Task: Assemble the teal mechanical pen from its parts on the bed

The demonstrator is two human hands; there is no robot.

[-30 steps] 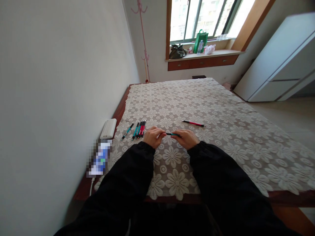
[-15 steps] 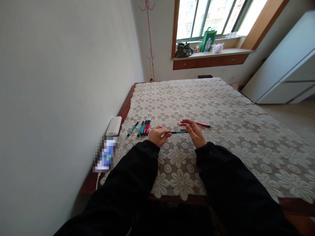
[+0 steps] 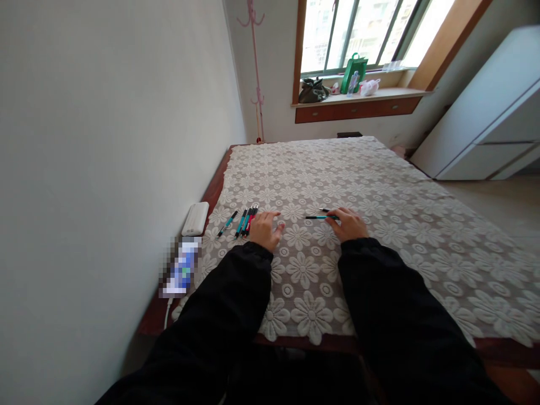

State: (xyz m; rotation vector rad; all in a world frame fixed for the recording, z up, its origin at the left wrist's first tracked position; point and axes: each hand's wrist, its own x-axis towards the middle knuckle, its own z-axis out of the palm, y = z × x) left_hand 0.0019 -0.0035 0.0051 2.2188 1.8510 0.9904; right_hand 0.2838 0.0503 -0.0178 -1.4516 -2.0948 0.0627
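My right hand (image 3: 348,224) has its fingers closed on a teal and black pen (image 3: 316,217), which points left, low over the lace tablecloth. Just behind that pen shows the dark tip of another pen (image 3: 324,210); the rest of it is hidden by my right hand. My left hand (image 3: 265,229) is open and holds nothing, thumb and forefinger apart. Beside it on the left lies a row of several teal and red pens (image 3: 243,223), partly covered by the hand. Farther left, one teal and black pen (image 3: 228,223) lies apart at a slant.
A white lace tablecloth (image 3: 304,270) covers most of the brown table. A white power bank (image 3: 196,219) and a blurred phone (image 3: 182,270) with a white cable lie at the left edge, near the wall. The window sill (image 3: 337,99) holds a green bag (image 3: 353,73).
My left hand has let go of the teal pen, opened and moved slightly left. My right hand has closed on that pen and carried it right, beside the pen lying there.
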